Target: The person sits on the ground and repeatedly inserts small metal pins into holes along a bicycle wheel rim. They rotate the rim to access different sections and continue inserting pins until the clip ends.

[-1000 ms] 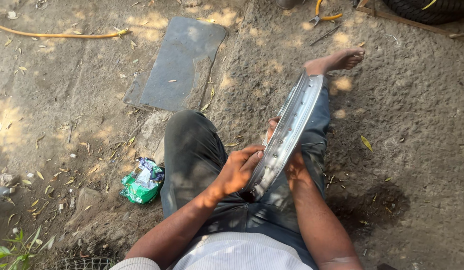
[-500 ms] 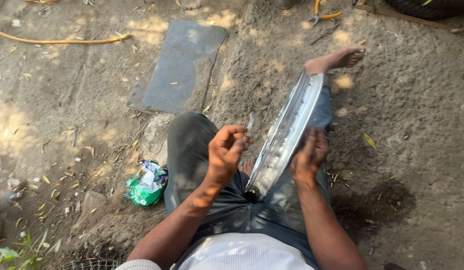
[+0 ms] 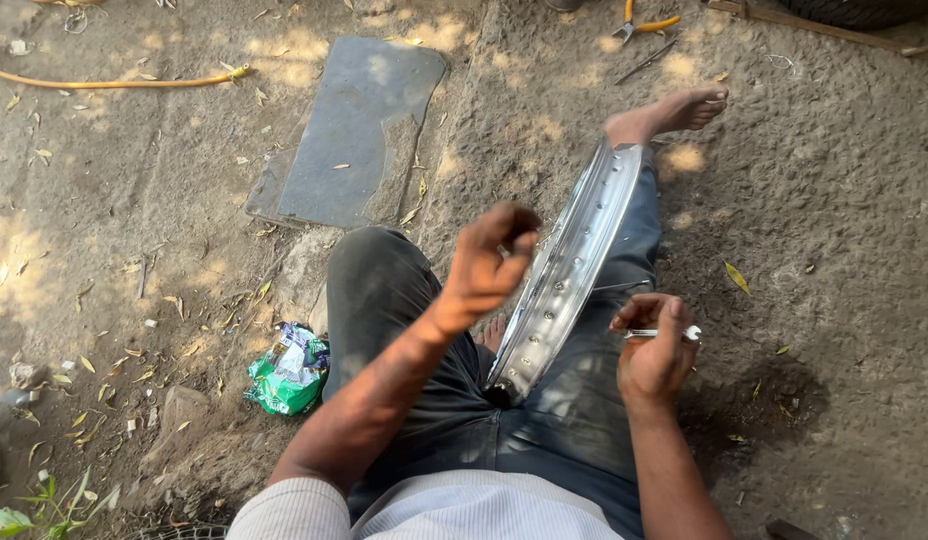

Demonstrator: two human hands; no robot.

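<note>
The left hand [image 3: 484,268] is hovering raised, fingers curled and holding nothing, beside the shiny round metal wheel rim [image 3: 569,270]; the right hand [image 3: 652,352] is pinching a thin silver metal spoke [image 3: 662,333].

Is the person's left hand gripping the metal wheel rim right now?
No, the left hand is raised in the air beside the wheel rim, fingers curled, while the rim rests between the legs.

The wheel rim's [image 3: 569,275] lower end was hidden between the thighs; the left hand [image 3: 487,265] was motion-blurred, its grip indiscernible; pliers [image 3: 639,22] were cropped at the top edge.
</note>
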